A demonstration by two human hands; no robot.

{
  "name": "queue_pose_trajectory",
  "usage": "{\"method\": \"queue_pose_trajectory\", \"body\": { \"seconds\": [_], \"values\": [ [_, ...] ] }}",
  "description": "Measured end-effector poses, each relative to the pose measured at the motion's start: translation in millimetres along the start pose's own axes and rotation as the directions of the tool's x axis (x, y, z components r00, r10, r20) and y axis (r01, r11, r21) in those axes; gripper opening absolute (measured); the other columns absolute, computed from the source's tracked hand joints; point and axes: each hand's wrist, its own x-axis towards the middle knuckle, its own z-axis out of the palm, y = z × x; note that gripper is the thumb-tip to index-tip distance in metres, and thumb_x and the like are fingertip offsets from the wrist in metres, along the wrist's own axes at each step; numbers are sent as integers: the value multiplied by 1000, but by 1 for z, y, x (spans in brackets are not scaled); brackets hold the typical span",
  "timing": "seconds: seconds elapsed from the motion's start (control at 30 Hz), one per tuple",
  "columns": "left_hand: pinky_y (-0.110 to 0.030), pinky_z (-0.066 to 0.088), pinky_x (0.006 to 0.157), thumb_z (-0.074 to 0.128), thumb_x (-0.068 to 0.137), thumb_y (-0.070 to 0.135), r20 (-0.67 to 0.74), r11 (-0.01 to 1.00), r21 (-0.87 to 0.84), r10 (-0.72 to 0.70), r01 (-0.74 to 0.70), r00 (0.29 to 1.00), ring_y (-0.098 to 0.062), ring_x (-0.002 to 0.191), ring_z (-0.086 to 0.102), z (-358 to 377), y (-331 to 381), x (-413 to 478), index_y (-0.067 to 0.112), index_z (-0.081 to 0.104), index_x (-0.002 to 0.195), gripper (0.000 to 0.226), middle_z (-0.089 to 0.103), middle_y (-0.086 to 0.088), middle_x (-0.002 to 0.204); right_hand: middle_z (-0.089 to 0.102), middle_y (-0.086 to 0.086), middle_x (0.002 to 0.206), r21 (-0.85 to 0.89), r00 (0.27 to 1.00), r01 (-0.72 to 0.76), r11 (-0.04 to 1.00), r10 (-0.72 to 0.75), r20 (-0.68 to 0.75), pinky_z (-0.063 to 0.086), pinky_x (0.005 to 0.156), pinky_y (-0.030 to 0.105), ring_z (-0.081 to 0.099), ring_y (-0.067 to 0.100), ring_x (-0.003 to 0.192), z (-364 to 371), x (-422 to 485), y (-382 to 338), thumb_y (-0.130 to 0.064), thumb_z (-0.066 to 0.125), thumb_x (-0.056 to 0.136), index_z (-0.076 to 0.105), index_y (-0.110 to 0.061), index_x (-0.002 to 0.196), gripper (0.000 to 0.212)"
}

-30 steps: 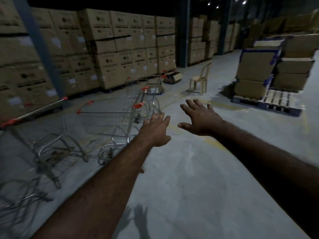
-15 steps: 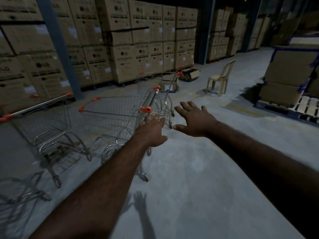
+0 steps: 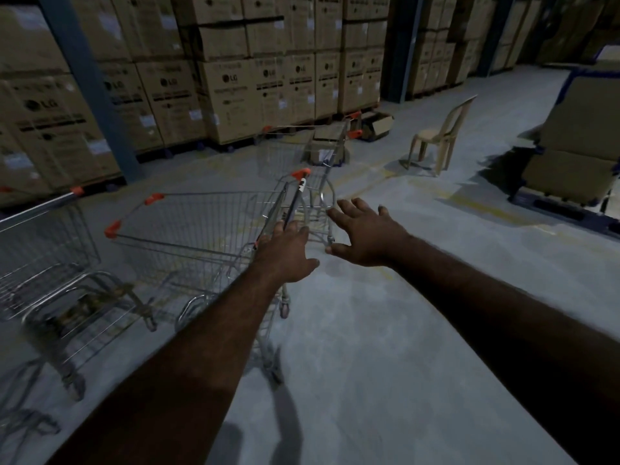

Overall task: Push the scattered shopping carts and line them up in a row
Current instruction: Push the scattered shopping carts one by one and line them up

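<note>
A wire shopping cart (image 3: 201,229) with orange corner caps stands just ahead on the grey floor, its handle bar (image 3: 295,201) running away from me. My left hand (image 3: 288,253) reaches over the near end of that handle with fingers straight, right at the bar; contact is unclear. My right hand (image 3: 365,234) hovers open to the right of the handle, fingers spread, holding nothing. A second cart (image 3: 43,250) stands to the left, side by side with the first. A third cart (image 3: 302,152) sits farther back near the boxes.
Tall stacks of cardboard boxes (image 3: 235,78) line the back behind a blue steel post (image 3: 87,85). A plastic chair (image 3: 439,135) stands at the right rear. A pallet of boxes (image 3: 577,146) sits far right. Open boxes (image 3: 375,124) lie on the floor.
I have moved closer to the cart. Both hands have advanced toward its handle, the left one now over its near end.
</note>
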Motion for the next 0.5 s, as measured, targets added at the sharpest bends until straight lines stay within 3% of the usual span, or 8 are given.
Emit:
{"method": "queue_pose_trajectory", "body": {
  "seconds": [0.23, 0.5],
  "values": [
    [-58, 17, 120, 55, 93, 63, 47, 989, -15, -143, 144, 989, -31, 155, 1, 37, -18, 116, 22, 17, 160, 88, 5, -5, 169, 5, 5, 171, -8, 992, 126, 992, -125, 31, 13, 120, 64, 5, 31, 156, 42, 135, 58, -67, 51, 94, 12, -28, 162, 88],
    [-60, 33, 112, 59, 89, 62, 121, 920, -120, -360, 374, 925, -40, 148, 18, 76, -32, 213, 16, 28, 154, 86, 21, -15, 163, 9, 7, 170, -38, 931, 353, 935, -347, 111, 16, 118, 62, 9, 33, 155, 59, 270, 108, -61, 57, 94, 13, -26, 163, 88]
  ]
}}
